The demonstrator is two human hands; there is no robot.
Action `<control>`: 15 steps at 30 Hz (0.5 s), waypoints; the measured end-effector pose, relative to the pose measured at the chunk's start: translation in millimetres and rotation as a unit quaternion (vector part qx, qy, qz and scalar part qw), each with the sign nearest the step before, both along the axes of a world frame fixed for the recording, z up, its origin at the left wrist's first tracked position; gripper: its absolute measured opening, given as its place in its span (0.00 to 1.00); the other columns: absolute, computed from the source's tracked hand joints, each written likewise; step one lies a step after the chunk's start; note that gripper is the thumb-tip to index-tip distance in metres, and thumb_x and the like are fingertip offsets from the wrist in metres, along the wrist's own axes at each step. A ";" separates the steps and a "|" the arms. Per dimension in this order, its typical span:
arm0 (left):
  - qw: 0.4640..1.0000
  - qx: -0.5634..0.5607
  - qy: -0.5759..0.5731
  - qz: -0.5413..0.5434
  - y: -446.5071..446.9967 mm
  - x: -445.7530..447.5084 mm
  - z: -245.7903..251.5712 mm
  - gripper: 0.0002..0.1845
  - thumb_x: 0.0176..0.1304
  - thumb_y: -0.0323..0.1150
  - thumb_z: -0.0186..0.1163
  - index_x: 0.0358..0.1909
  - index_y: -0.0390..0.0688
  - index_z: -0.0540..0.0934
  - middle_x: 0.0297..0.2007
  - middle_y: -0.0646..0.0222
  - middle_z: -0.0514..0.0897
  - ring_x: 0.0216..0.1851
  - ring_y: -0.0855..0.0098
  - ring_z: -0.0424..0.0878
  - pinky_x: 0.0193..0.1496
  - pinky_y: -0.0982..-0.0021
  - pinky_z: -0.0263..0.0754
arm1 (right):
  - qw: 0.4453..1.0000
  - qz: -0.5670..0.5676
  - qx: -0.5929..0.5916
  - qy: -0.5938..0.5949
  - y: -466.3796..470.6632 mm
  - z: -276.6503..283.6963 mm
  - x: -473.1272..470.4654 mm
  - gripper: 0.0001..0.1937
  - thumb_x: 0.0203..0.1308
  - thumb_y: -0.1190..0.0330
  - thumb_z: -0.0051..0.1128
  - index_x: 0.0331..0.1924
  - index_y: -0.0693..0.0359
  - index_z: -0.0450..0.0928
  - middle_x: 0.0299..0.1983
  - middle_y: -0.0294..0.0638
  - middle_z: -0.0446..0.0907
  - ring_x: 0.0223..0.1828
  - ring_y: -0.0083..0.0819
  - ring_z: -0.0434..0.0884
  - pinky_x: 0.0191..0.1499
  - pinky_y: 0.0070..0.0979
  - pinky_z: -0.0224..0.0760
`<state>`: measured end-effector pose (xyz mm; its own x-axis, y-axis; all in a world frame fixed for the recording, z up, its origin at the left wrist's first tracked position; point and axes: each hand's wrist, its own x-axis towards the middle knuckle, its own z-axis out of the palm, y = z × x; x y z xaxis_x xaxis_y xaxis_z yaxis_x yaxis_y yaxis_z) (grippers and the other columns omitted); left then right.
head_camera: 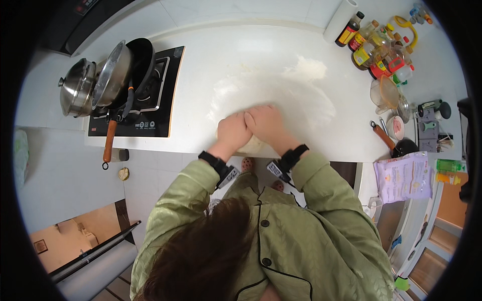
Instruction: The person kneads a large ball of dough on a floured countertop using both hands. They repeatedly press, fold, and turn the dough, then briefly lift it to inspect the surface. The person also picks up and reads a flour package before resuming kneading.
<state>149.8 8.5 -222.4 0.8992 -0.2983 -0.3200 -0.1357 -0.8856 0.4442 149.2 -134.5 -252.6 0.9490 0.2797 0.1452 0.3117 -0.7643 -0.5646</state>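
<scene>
A pale lump of dough (254,146) lies at the front edge of the white countertop (203,86), mostly covered by my hands and wrists. My left hand (234,129) and my right hand (265,122) press down on it side by side, touching each other, fingers curled under and partly hidden. White flour is spread thinly over the counter beyond them, with a small heap of flour (310,69) farther back on the right.
On the left, a black gas hob (130,126) holds a lidded steel pot (77,88), a steel bowl (113,77) and a wok (145,60). Sauce bottles (348,32), a plastic jug (384,92), a small bowl (396,127) and a lilac bag (403,178) stand or lie on the right.
</scene>
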 end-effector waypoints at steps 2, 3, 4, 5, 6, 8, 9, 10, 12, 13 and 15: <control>0.996 -0.001 -0.094 -0.004 -0.8 -31.2 -3.0 0.27 0.65 0.44 0.49 0.57 0.34 0.76 0.52 0.44 0.82 0.57 0.48 0.79 0.58 0.51 0.72 | 0.996 0.005 0.023 -0.091 -5.6 -3.0 -28.3 0.17 0.62 0.60 0.47 0.44 0.60 0.83 0.51 0.46 0.84 0.54 0.45 0.80 0.61 0.48 0.66; 0.983 -0.009 -0.184 -0.004 -1.9 -45.2 -7.9 0.28 0.64 0.44 0.50 0.58 0.34 0.76 0.53 0.46 0.81 0.58 0.48 0.78 0.60 0.50 0.70 | 0.989 -0.007 0.030 -0.148 -6.1 -6.5 -44.9 0.18 0.62 0.59 0.46 0.46 0.59 0.83 0.53 0.46 0.83 0.55 0.46 0.79 0.62 0.49 0.65; 0.962 -0.018 -0.271 -0.005 -4.3 -60.1 -14.7 0.28 0.63 0.45 0.51 0.58 0.35 0.75 0.55 0.47 0.81 0.59 0.49 0.77 0.62 0.49 0.68 | 0.978 -0.018 0.036 -0.204 -7.3 -10.8 -59.3 0.20 0.62 0.58 0.45 0.48 0.59 0.82 0.55 0.46 0.82 0.57 0.46 0.78 0.63 0.49 0.64; 0.935 -0.026 -0.354 -0.005 -7.0 -72.9 -22.5 0.29 0.62 0.45 0.52 0.59 0.35 0.75 0.56 0.49 0.80 0.60 0.49 0.76 0.64 0.48 0.66 | 0.974 -0.018 0.039 -0.222 -10.2 -15.9 -69.8 0.21 0.61 0.57 0.44 0.50 0.59 0.82 0.56 0.46 0.81 0.58 0.46 0.78 0.64 0.49 0.63; 0.933 -0.037 -0.357 0.000 -9.0 -82.1 -30.2 0.33 0.61 0.48 0.53 0.63 0.35 0.73 0.59 0.52 0.78 0.62 0.50 0.74 0.68 0.45 0.59 | 0.969 -0.017 0.043 -0.243 -12.6 -21.3 -78.7 0.22 0.61 0.56 0.44 0.52 0.58 0.82 0.56 0.45 0.81 0.59 0.45 0.77 0.66 0.49 0.62; 0.929 -0.011 -0.370 -0.001 -13.7 -97.4 -44.3 0.33 0.61 0.47 0.54 0.64 0.36 0.72 0.62 0.54 0.77 0.65 0.52 0.73 0.69 0.45 0.58 | 0.964 -0.018 0.044 -0.261 -18.6 -33.0 -94.1 0.24 0.62 0.55 0.42 0.54 0.58 0.81 0.58 0.45 0.80 0.61 0.45 0.77 0.68 0.49 0.59; 0.929 -0.004 -0.370 0.003 -15.8 -102.7 -49.9 0.33 0.61 0.47 0.54 0.65 0.37 0.72 0.63 0.55 0.76 0.66 0.53 0.72 0.69 0.45 0.58 | 0.965 -0.020 0.042 -0.260 -21.2 -38.9 -99.3 0.24 0.62 0.55 0.42 0.55 0.58 0.81 0.60 0.45 0.80 0.61 0.45 0.76 0.69 0.49 0.58; 0.921 0.014 -0.389 -0.005 -18.4 -107.1 -54.7 0.32 0.61 0.46 0.53 0.64 0.38 0.73 0.63 0.56 0.77 0.66 0.55 0.73 0.69 0.46 0.57 | 0.967 -0.023 0.040 -0.251 -23.9 -44.6 -104.6 0.25 0.63 0.55 0.41 0.56 0.58 0.81 0.61 0.45 0.79 0.62 0.45 0.76 0.70 0.49 0.57; 0.911 0.038 -0.411 -0.013 -21.8 -112.2 -61.4 0.30 0.63 0.46 0.51 0.63 0.39 0.75 0.63 0.59 0.78 0.66 0.58 0.74 0.70 0.48 0.56 | 0.961 -0.026 0.024 -0.274 -28.0 -55.1 -114.7 0.25 0.65 0.53 0.39 0.55 0.58 0.81 0.62 0.44 0.79 0.63 0.46 0.75 0.71 0.49 0.53; 0.901 0.039 -0.431 -0.017 -22.1 -113.8 -63.8 0.29 0.63 0.46 0.50 0.62 0.40 0.76 0.63 0.60 0.79 0.65 0.59 0.74 0.70 0.49 0.56 | 0.958 -0.030 0.026 -0.284 -28.8 -59.8 -118.5 0.26 0.66 0.53 0.38 0.55 0.57 0.81 0.62 0.44 0.79 0.63 0.46 0.75 0.72 0.49 0.51; 0.885 0.036 -0.463 -0.021 -20.5 -114.9 -67.5 0.28 0.64 0.45 0.48 0.60 0.41 0.78 0.62 0.62 0.80 0.65 0.61 0.76 0.71 0.51 0.56 | 0.953 -0.040 0.006 -0.302 -26.8 -67.3 -124.5 0.27 0.68 0.51 0.35 0.56 0.57 0.81 0.62 0.44 0.79 0.64 0.46 0.75 0.74 0.48 0.49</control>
<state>35.0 -12.0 -289.9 0.7749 -0.3456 0.5292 -0.4452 -0.8928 0.0688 24.7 -161.3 -319.9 0.7097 0.2058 0.6738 0.5240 -0.7935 -0.3096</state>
